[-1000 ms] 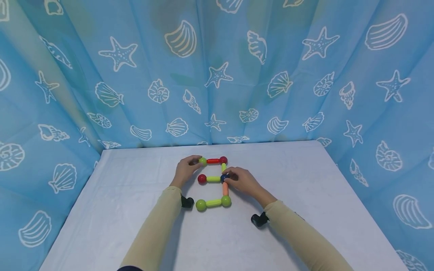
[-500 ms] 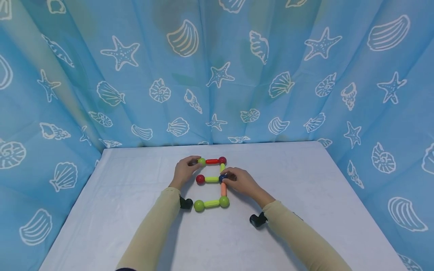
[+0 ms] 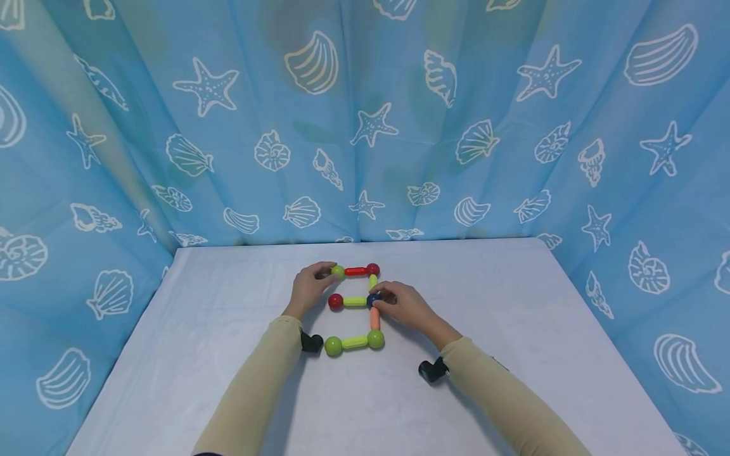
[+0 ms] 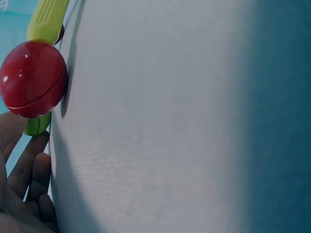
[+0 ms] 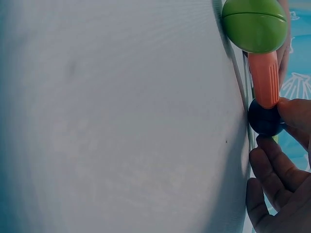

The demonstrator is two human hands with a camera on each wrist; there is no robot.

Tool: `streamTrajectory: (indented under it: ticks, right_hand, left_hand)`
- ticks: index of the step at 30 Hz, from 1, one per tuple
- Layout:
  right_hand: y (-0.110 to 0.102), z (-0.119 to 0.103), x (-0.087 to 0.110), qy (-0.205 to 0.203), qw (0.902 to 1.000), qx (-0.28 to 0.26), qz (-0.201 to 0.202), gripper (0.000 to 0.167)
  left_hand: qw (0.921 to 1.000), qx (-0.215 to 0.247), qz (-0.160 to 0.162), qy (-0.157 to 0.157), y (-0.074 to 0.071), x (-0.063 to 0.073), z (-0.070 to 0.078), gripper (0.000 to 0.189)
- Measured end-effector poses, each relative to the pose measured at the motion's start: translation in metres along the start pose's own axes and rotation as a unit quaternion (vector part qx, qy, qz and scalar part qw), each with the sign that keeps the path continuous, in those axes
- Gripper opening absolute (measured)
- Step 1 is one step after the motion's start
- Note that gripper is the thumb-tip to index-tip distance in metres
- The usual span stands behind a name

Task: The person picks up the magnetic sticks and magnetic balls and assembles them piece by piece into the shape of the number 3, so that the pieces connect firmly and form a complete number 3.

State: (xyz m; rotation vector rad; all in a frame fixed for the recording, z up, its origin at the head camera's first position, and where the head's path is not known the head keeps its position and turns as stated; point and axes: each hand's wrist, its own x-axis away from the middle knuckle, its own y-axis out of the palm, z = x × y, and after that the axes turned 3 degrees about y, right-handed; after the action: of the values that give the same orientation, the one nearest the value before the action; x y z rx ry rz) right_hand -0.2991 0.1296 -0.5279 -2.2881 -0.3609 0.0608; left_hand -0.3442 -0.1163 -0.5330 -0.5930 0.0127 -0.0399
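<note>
A flat figure of coloured balls and rods, which look like magnetic building pieces, lies on the white table. My left hand (image 3: 310, 286) pinches the green ball (image 3: 338, 272) at its far left corner. A red rod (image 3: 355, 271) joins that ball to a dark red ball (image 3: 373, 270). My right hand (image 3: 406, 304) pinches the dark blue ball (image 5: 265, 118) at the middle of the right side. From there a yellow-green rod (image 3: 355, 302) reaches a red ball (image 4: 34, 79), and an orange rod (image 5: 264, 79) runs to the near right green ball (image 3: 376, 339).
Another yellow-green rod (image 3: 355, 342) joins the near right ball to a green ball (image 3: 333, 346) at the near left. A white cloth covers the table (image 3: 485, 285). A blue curtain (image 3: 365, 158) with shell and starfish prints stands behind and at both sides.
The head view has shifted slightly. Both hands keep their hold on the same balls, and the figure's layout looks the same.
</note>
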Motion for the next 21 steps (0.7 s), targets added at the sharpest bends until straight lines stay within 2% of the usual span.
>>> streamTrajectory:
  ticks: [13, 21]
  right_hand:
    - [-0.0021, -0.0024, 0.0027, 0.002, 1.0000, 0.008, -0.002, 0.032]
    - [-0.0057, 0.0054, 0.0047, 0.001, 0.9999, 0.013, 0.003, 0.037]
  left_hand:
    - [0.9999, -0.011, 0.008, 0.005, -0.0002, 0.0047, 0.0011, 0.039]
    - [0.9996, -0.021, 0.016, -0.003, 0.0010, 0.0067, 0.0010, 0.042]
